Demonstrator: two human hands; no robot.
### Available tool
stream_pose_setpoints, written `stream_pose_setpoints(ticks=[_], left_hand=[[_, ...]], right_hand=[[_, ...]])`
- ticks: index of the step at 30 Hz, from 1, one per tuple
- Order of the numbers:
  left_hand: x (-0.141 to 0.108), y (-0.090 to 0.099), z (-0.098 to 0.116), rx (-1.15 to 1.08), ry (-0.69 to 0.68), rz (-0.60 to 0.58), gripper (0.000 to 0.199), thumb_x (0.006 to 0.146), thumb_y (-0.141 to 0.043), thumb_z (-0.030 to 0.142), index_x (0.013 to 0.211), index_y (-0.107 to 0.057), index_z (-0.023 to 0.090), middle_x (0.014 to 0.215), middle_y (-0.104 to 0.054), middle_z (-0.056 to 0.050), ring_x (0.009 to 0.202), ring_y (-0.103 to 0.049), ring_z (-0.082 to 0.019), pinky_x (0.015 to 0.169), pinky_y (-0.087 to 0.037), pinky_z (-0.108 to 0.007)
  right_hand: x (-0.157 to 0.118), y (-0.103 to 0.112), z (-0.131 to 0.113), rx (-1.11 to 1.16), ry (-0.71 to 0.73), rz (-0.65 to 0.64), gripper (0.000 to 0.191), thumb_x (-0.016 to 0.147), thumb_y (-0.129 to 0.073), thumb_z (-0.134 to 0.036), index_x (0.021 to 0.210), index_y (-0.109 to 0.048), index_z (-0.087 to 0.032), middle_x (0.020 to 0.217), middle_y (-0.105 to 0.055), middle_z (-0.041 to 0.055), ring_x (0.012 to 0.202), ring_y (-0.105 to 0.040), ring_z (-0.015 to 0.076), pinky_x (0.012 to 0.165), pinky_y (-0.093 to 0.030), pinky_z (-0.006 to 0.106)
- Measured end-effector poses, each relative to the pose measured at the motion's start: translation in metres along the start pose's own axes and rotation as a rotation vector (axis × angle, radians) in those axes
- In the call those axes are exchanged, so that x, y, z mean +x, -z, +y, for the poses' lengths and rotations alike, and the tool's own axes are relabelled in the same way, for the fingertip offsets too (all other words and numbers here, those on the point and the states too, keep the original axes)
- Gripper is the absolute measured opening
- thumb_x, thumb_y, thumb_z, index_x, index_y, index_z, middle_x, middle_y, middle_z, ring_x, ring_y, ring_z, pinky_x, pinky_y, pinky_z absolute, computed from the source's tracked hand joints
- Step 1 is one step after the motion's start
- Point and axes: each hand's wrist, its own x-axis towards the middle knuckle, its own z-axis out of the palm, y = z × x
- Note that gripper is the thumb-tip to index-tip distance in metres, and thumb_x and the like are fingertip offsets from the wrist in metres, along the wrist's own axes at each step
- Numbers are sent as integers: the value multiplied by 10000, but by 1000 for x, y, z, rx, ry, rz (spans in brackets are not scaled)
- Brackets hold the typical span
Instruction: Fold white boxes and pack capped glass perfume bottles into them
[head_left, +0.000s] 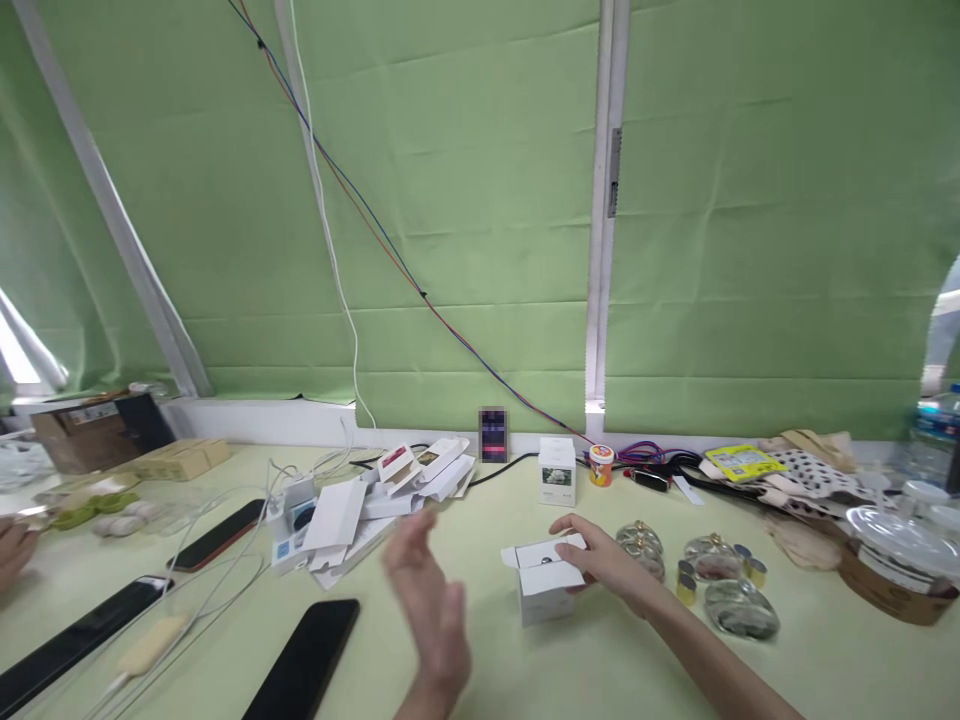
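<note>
A small white cardboard box stands on the table with its top flaps partly raised. My right hand grips the box by its right side and top edge. Raised to the left of it is my left hand, slightly blurred, its fingers stretched up and thumb apart, holding nothing. Behind stands another white box with a flower picture on it. Right of my right hand lie clear glass bottles and several small gold caps.
Flattened white cartons pile up at centre left. Black phones, white cables and a yellowish power bank lie at left. An orange tub stands at the back; a lidded bowl is far right. Another person's hand shows far left.
</note>
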Motion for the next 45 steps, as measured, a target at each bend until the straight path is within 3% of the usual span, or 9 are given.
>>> stream_pose_setpoints(ticks=[3, 6, 8, 14, 21, 29, 33, 38, 45], left_hand=[[-27, -9, -11, 30, 164, -147, 456, 814, -578, 462, 1168, -488, 190, 1226, -484, -121, 1185, -451, -303, 994, -374, -493], [-51, -17, -18, -35, 395, -245, 405, 798, -582, 473, 1080, -489, 197, 1174, -530, -105, 1130, -506, -291, 987, -373, -471], [-58, -19, -19, -102, 464, -321, 413, 809, -548, 504, 1080, -503, 195, 1150, -571, -107, 1115, -528, -292, 983, -380, -457], [-56, -14, -21, -137, 370, -497, 459, 897, -430, 460, 1271, -455, 196, 1324, -504, -124, 1196, -492, -267, 1014, -386, -434], [-48, -3, -39, 9, 173, -714, 332, 908, -435, 225, 1219, -545, 261, 1322, -512, -101, 1232, -479, -229, 1015, -419, -405], [-36, -2, -34, 3, 105, -731, 430, 825, -417, 48, 1173, -566, 250, 1226, -552, -101, 1141, -541, -203, 916, -492, -335], [-36, -2, -35, -7, 108, -745, 457, 821, -387, 20, 1185, -545, 246, 1229, -533, -105, 1133, -537, -193, 910, -487, -326], [-38, -1, -33, 38, 67, -749, 449, 829, -371, 13, 1172, -536, 252, 1217, -526, -103, 1124, -540, -188, 926, -475, -331], [-43, 1, -32, 71, -50, -730, 404, 838, -421, 46, 1165, -545, 249, 1136, -559, -105, 1047, -581, -197, 854, -511, -301]], right_hand=[[2, 2, 4, 6, 6, -17, 344, 753, -586, -455, 989, -471, -233, 743, -543, -32, 698, -555, 150, 606, -507, 277], [3, 3, 7, 6, 8, -14, 374, 752, -595, -472, 998, -462, -224, 726, -574, -37, 659, -551, 130, 571, -456, 232], [3, 3, 7, 7, 8, -1, 373, 746, -606, -468, 992, -467, -223, 710, -576, -45, 635, -539, 119, 553, -421, 214], [3, 3, 3, 14, -9, 28, 390, 706, -641, -468, 974, -480, -236, 661, -540, -67, 606, -520, 124, 522, -374, 211], [5, 1, 5, 38, -7, 65, 474, 651, -689, -501, 990, -458, -264, 675, -477, -85, 582, -524, 122, 491, -360, 209], [-1, 20, 5, 203, -53, -33, 470, 769, -540, -622, 988, -590, -209, 897, -632, 44, 898, -627, 216, 687, -507, 317], [2, 26, 9, 260, -70, -143, 464, 705, -674, -544, 954, -667, -152, 961, -684, 95, 977, -628, 246, 794, -506, 362], [4, 16, 13, 241, -67, -149, 395, 660, -742, -468, 889, -707, -148, 892, -706, 73, 896, -630, 225, 752, -500, 334], [7, 5, 14, 146, 12, 29, 312, 633, -755, -397, 854, -654, -200, 760, -613, -6, 737, -569, 168, 607, -427, 254]])
